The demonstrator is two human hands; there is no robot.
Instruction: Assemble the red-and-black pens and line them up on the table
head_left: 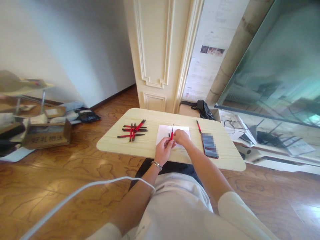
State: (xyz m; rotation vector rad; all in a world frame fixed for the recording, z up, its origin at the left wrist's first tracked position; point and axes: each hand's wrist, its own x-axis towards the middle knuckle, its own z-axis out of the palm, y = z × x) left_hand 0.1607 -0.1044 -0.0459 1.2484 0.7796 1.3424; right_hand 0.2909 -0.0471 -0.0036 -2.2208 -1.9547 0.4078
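Observation:
My left hand (163,150), with a chain bracelet at the wrist, pinches a red pen barrel (171,136). A thin, pale refill (173,127) sticks up out of the barrel. My right hand (182,137) is closed right beside the barrel; whatever its fingers grip is too small to make out. Under both hands lies a white sheet of paper (162,131). To the left, several red and black pens (134,130) are heaped crosswise on the table. A single red and black pen (199,127) lies to the right, above a phone (210,145).
The small wooden table (112,133) has rounded corners. A white cable (82,191) runs across my left forearm. Cardboard boxes (46,135) and bags lie on the floor at left. A black bag (205,110) sits behind the table, near a low cabinet (272,160).

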